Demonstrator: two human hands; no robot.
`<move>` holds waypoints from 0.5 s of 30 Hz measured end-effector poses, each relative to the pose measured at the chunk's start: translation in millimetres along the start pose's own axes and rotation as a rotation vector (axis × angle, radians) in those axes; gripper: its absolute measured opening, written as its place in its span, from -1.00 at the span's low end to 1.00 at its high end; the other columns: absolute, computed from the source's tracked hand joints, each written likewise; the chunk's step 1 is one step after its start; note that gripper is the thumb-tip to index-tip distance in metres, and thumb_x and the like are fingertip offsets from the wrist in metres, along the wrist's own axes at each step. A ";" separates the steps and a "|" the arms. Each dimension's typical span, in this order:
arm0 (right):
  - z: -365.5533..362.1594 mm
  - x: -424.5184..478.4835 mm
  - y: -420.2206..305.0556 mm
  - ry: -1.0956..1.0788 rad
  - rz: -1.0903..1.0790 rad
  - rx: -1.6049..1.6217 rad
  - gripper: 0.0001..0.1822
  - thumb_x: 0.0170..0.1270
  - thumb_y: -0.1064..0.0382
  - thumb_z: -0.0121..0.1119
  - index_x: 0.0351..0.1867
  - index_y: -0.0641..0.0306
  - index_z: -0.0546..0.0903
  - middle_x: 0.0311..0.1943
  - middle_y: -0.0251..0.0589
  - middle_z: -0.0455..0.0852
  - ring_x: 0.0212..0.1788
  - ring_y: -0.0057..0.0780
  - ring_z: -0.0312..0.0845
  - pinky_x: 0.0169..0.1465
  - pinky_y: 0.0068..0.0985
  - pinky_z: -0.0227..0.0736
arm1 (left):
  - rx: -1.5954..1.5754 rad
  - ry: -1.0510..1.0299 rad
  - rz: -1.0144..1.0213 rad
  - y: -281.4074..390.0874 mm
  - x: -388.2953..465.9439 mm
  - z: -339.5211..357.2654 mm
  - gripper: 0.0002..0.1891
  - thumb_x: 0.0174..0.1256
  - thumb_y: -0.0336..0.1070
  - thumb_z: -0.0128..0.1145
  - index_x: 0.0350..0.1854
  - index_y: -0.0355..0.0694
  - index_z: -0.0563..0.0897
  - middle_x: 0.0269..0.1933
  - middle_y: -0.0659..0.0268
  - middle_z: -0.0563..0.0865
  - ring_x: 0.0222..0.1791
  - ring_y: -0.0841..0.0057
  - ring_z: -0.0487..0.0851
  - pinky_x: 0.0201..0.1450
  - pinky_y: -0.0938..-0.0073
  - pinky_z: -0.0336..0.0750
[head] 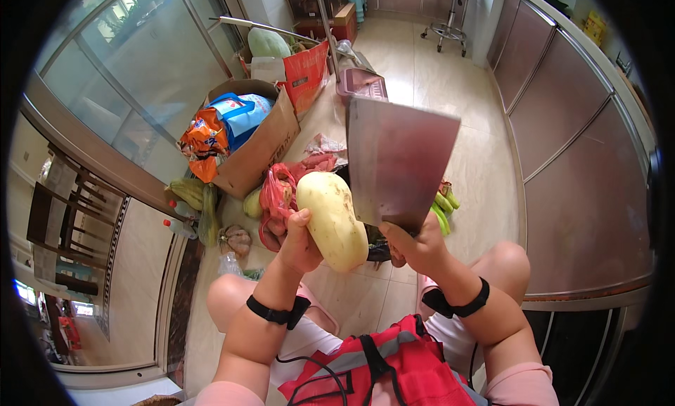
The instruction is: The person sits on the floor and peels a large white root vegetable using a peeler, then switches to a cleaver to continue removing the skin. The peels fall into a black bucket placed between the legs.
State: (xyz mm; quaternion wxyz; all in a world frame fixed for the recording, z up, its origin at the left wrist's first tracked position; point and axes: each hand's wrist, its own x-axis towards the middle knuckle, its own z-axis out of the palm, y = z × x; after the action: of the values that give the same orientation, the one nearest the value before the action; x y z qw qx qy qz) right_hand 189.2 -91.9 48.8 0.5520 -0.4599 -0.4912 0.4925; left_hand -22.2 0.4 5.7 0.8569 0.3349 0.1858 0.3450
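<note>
A pale yellow oblong gourd (333, 221) rests in my left hand (301, 245), whose thumb presses its left side. My right hand (422, 242) grips a broad cleaver (401, 160) by its lower end, the blade pointing up and away from me. Blade and gourd are side by side; whether they touch I cannot tell. Behind the gourd, red plastic bags (278, 195) with produce lie on the floor. Green bananas (445, 208) show beyond my right hand, partly hidden by the blade. Black plastic shows between my hands.
At the left stand a cardboard box (258, 147) with bags, long gourds (208, 211) and plastic bottles (182, 228). Farther back are a red carton (306, 76) holding a large pale melon (268, 43), and a pink dustpan (363, 84). Cabinets (575, 158) line the right; a wheeled stool (448, 28) stands far back.
</note>
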 end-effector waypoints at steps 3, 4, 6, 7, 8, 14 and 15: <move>3.4 -2.5 2.3 0.021 -0.238 -0.196 -0.90 0.33 0.46 0.18 -0.19 0.39 0.68 -0.54 -0.37 0.59 -0.56 -0.76 0.36 -0.50 -0.67 0.25 | -0.010 0.008 0.004 -3.6 0.7 -5.9 -0.24 0.24 0.22 0.10 0.41 -0.14 0.35 0.23 0.21 0.60 0.24 0.30 0.59 0.34 0.18 0.44; 5.0 -4.0 4.7 0.024 -0.304 -0.261 -0.87 0.30 0.48 0.19 -0.17 0.40 0.69 -0.52 -0.34 0.61 -0.55 -0.75 0.37 -0.48 -0.67 0.27 | -0.016 0.018 0.004 -5.0 1.1 -6.5 -0.24 0.25 0.22 0.09 0.41 -0.14 0.35 0.24 0.21 0.60 0.24 0.30 0.59 0.35 0.18 0.43; 4.1 -3.1 -3.1 -0.010 -0.405 -0.390 -0.76 0.20 0.57 0.20 -0.10 0.41 0.70 -0.46 -0.21 0.67 -0.54 -0.64 0.45 -0.40 -0.65 0.39 | -0.025 0.050 0.025 -7.0 0.2 -3.6 -0.25 0.26 0.22 0.08 0.41 -0.14 0.34 0.24 0.21 0.60 0.25 0.30 0.58 0.36 0.18 0.42; 6.8 0.8 4.3 0.031 -0.522 -0.425 -0.72 0.13 0.57 0.24 -0.09 0.40 0.70 -0.43 -0.11 0.70 -0.55 -0.53 0.54 -0.38 -0.63 0.46 | -0.029 0.068 0.034 -7.6 0.0 -2.2 -0.25 0.27 0.22 0.07 0.41 -0.14 0.34 0.24 0.21 0.60 0.25 0.30 0.58 0.36 0.18 0.41; 6.9 1.9 0.4 0.014 -0.512 -0.449 -0.72 0.13 0.55 0.25 -0.09 0.40 0.71 -0.43 -0.08 0.71 -0.54 -0.47 0.58 -0.37 -0.61 0.49 | 0.097 0.061 0.081 -10.7 3.8 -13.1 -0.27 0.28 0.21 0.06 0.39 -0.16 0.37 0.24 0.20 0.61 0.27 0.29 0.56 0.36 0.20 0.41; 9.0 2.2 2.6 -0.015 -0.565 -0.519 -0.70 0.07 0.51 0.32 -0.10 0.38 0.72 -0.41 -0.07 0.74 -0.50 -0.36 0.66 -0.37 -0.54 0.54 | -0.455 -0.003 -0.212 -6.5 -9.3 -27.1 -0.32 0.33 0.12 0.06 0.38 -0.23 0.40 0.23 0.07 0.62 0.19 0.18 0.62 0.32 0.17 0.46; 10.1 2.0 1.0 -0.018 -0.570 -0.525 -0.71 0.07 0.52 0.30 -0.12 0.36 0.72 -0.41 -0.04 0.74 -0.49 -0.30 0.69 -0.36 -0.50 0.56 | -0.489 0.029 -0.228 -4.3 -11.2 -21.9 -0.33 0.33 0.10 0.07 0.38 -0.24 0.40 0.22 0.06 0.62 0.17 0.16 0.63 0.31 0.16 0.47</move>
State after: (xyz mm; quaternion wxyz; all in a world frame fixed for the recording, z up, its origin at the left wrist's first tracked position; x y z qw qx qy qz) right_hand 179.1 -89.6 49.0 0.5257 -0.4262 -0.7136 0.1808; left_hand -40.0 -0.2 -11.9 0.9429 0.0898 0.1456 0.2859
